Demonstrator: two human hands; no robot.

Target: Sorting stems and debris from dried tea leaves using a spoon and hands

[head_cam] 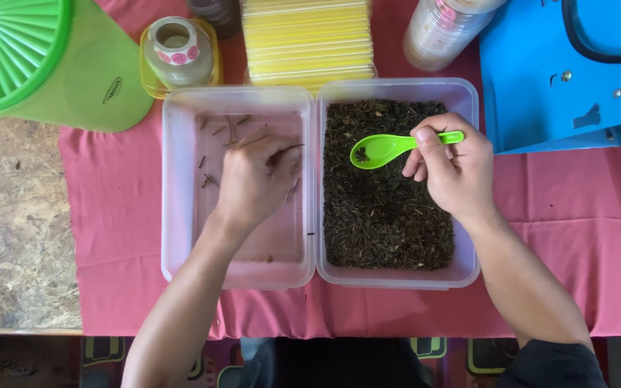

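Fingers (425, 144) of my right hand (454, 172) pinch a green spoon (389, 147) over dark dried leaves (386, 215) in the right tub (468, 273). Left hand (256, 176), curled, picks stems (210, 179) in the left tub (174, 215). Beyond on the pink-clothed desk (116, 215): green pitcher (95, 79), yellow packet stack (309, 39), pink-dotted sticker rolls (177, 50).

My table (16, 215) is rough, pale and speckled, bare on the left. A pink cloth (576, 237) covers the rest, right to the near edge. Below that edge, dark patterned floor (102, 352). Light is even and soft.
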